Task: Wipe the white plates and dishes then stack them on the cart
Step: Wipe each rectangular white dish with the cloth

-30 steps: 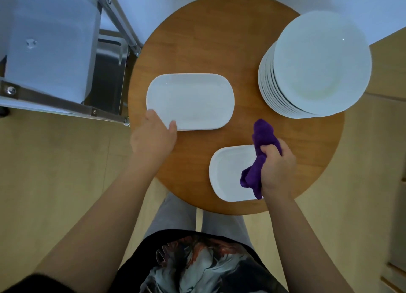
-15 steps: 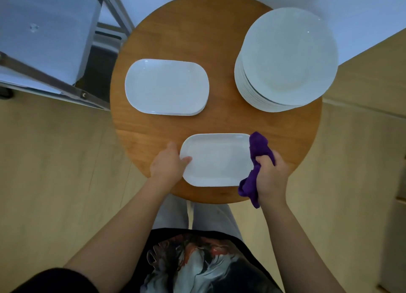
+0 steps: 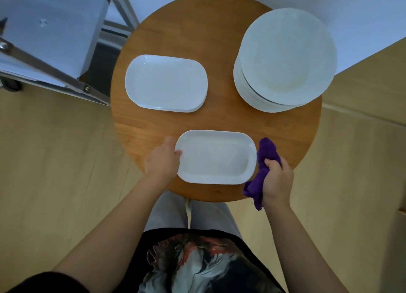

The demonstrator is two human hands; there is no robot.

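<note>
White and glazed, the dish looked stiff, slippery, breakable; our left hand pinched its left rim, while right of it our right hand clutched the cloth.

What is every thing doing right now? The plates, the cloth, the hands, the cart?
near dish: flat on the round table, not stacked.
left hand: grips the near dish's left rim.
right hand: grips the purple cloth.
purple cloth: bunched, beside the dish's right end.
far oblong dishes: low stack.
round plates: tall stack.
cart: no dishes visible on it.
</note>
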